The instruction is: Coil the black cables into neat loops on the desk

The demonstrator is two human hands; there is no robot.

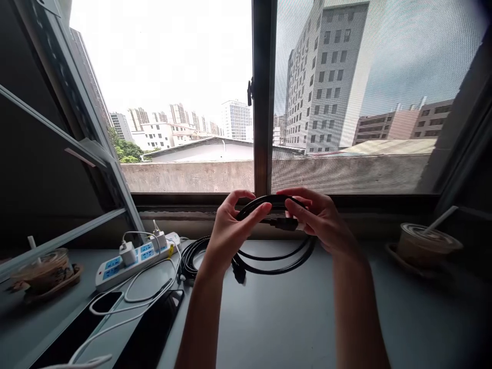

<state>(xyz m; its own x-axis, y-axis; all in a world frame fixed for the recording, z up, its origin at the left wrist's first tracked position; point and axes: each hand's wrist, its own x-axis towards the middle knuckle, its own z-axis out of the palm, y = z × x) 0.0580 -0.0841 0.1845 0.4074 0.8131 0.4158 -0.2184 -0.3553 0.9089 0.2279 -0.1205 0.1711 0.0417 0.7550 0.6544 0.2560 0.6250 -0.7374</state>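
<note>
A coiled black cable [282, 270] is held up in front of the window, above the grey table. My left hand [236, 220] grips the coil's upper left side between thumb and fingers. Around its upper right side the fingers of my right hand [315, 212] are closed. One black connector [285, 223] lies within the loop near my right fingers. Another connector [239, 272] hangs at the lower left of the coil, beside my left wrist.
A second black cable coil [192, 259] lies left of my left forearm. Further left are a white power strip [136, 260] with chargers, white cables and two dark flat devices [149, 328]. Lidded cups [428, 246] stand at both sides. A window frame [263, 102] rises behind.
</note>
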